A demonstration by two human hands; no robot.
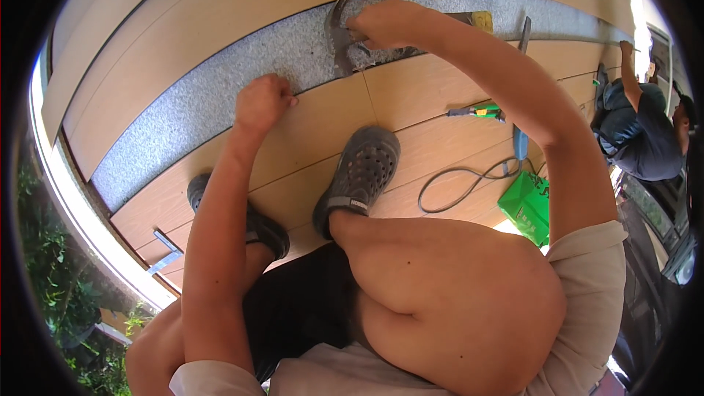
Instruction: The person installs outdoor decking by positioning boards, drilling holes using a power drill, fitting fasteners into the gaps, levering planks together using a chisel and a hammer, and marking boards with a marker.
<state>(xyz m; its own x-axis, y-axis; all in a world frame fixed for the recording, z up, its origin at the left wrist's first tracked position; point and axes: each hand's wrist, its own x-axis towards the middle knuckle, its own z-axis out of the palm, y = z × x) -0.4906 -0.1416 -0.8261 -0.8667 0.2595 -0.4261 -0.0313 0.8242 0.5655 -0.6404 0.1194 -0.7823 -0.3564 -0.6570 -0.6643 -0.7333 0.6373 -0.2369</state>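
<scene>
My right hand (389, 23) is closed around a hammer (340, 40), close to its dark metal head. The hammer's head lies across the far edge of the laid planks. A dark bar with a yellow end (482, 22), probably its handle, runs right, partly behind my forearm. My left hand (264, 105) is a fist at the same plank edge, left of the hammer; whatever its fingers hold is hidden. Between the laid wood-look planks (323, 128) and the boards beyond runs a strip of speckled grey underlay (220, 81).
Right of my feet lie a green-and-black knife-like tool (477, 111), a blue handle (520, 144), a looped grey cord (447, 209) and a green box (529, 202). A metal square (167, 253) rests at left. Another person (642, 128) crouches at far right.
</scene>
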